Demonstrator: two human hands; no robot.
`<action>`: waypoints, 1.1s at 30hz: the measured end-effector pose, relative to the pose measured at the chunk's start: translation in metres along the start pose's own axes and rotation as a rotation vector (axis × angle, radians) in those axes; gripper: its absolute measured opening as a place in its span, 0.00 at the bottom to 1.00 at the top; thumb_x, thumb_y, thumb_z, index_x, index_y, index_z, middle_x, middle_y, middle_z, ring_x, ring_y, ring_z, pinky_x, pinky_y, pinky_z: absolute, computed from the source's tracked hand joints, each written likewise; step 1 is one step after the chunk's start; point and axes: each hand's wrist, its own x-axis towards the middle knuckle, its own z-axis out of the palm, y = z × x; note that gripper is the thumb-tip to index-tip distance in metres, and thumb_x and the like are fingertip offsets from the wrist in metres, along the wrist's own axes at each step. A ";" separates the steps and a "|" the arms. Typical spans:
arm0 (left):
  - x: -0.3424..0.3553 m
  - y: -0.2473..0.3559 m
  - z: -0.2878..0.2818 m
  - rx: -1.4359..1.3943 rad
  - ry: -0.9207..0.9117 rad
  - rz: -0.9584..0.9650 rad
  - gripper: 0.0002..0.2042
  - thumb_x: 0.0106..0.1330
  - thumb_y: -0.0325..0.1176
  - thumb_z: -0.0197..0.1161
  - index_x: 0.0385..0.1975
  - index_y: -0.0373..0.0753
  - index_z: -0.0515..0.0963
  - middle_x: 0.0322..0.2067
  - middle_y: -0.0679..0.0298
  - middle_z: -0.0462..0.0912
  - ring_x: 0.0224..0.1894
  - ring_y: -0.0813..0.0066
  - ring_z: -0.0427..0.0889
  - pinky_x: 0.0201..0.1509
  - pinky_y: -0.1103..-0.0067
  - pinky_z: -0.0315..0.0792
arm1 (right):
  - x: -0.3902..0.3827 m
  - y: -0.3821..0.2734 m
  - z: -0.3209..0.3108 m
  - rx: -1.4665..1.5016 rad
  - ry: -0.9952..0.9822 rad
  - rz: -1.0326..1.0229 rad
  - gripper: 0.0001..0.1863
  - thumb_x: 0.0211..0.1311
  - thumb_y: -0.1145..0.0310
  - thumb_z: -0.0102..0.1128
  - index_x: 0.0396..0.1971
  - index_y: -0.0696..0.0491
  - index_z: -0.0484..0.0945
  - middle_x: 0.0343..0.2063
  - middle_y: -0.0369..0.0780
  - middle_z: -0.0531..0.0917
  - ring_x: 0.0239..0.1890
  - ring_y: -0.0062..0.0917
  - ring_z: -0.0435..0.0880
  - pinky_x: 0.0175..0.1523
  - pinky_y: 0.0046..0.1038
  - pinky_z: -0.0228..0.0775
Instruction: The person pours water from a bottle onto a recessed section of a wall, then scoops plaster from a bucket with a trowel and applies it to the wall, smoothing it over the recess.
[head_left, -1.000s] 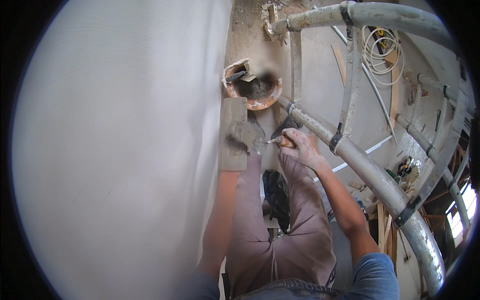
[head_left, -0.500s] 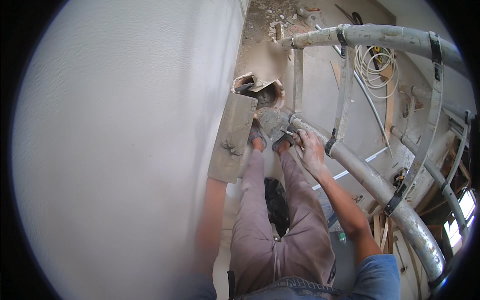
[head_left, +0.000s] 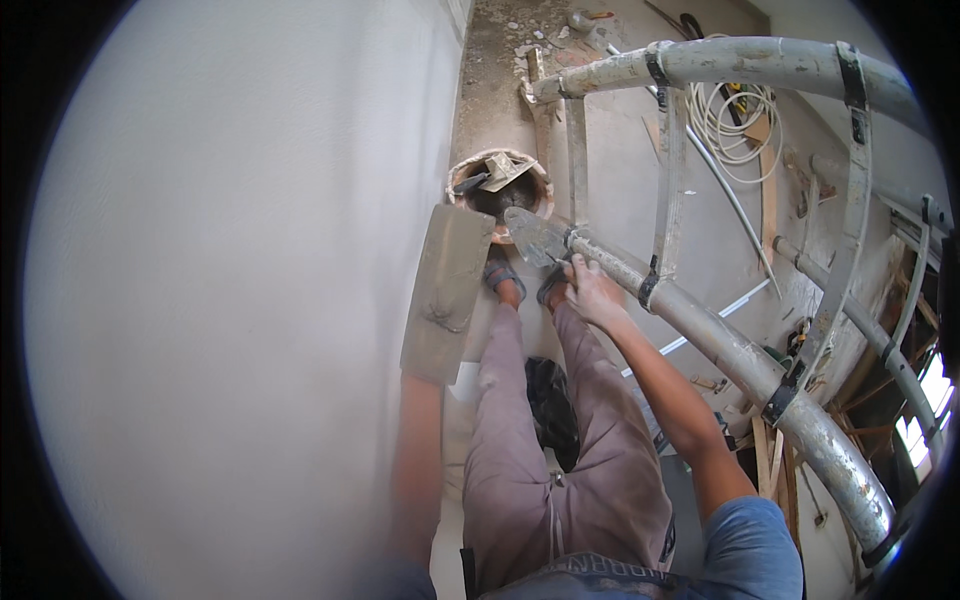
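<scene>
A long, mortar-stained plastering float (head_left: 447,295) is held flat beside the wall at the end of my left forearm (head_left: 418,430); the hand itself is hidden beneath it. A little wet mortar lies toward its near end. My right hand (head_left: 592,290) is closed round the handle of a pointed trowel (head_left: 535,238). The trowel's grey-smeared blade points away to the left, near the round bucket (head_left: 545,200). That bucket has a mortar-crusted rim and grey mortar inside, and another flat trowel (head_left: 505,171) rests across its opening.
A pale textured wall (head_left: 230,280) fills the left side. Metal scaffold tubing (head_left: 720,345) with crossbars runs along my right. Beyond it lie a coil of white hose (head_left: 735,140) and a thin metal rod (head_left: 735,200). A black bag (head_left: 552,410) shows between my legs.
My view has shifted a little. The pointed trowel has moved slightly away from me and turned, closer to the bucket's rim. The mortar lump on the float looks flatter.
</scene>
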 end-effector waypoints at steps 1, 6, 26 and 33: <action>-0.003 0.011 0.008 -0.341 0.012 -0.184 0.12 0.65 0.44 0.49 0.39 0.44 0.73 0.27 0.66 0.71 0.19 0.74 0.63 0.19 0.79 0.56 | 0.017 0.002 0.011 -0.046 -0.029 0.031 0.19 0.58 0.68 0.51 0.50 0.55 0.68 0.45 0.52 0.74 0.49 0.44 0.76 0.48 0.42 0.71; -0.010 0.028 0.021 -0.874 -0.155 -0.391 0.11 0.65 0.42 0.50 0.38 0.42 0.72 0.27 0.68 0.69 0.18 0.78 0.60 0.18 0.81 0.55 | 0.133 0.000 0.073 -0.060 -0.053 0.096 0.30 0.51 0.68 0.55 0.57 0.56 0.63 0.49 0.54 0.73 0.51 0.47 0.75 0.51 0.43 0.71; -0.070 0.106 0.085 -0.993 -0.293 -0.406 0.16 0.64 0.48 0.51 0.38 0.41 0.74 0.25 0.69 0.71 0.18 0.80 0.60 0.18 0.82 0.56 | 0.054 0.062 -0.133 0.389 0.607 0.538 0.34 0.51 0.55 0.57 0.59 0.49 0.63 0.37 0.52 0.82 0.42 0.46 0.81 0.48 0.45 0.71; -0.031 0.140 0.062 -1.139 -0.340 -0.227 0.14 0.65 0.45 0.51 0.36 0.39 0.71 0.27 0.69 0.67 0.21 0.80 0.61 0.21 0.82 0.57 | 0.050 0.080 -0.127 0.298 0.651 0.549 0.31 0.53 0.53 0.58 0.58 0.47 0.65 0.36 0.52 0.82 0.41 0.47 0.81 0.47 0.46 0.71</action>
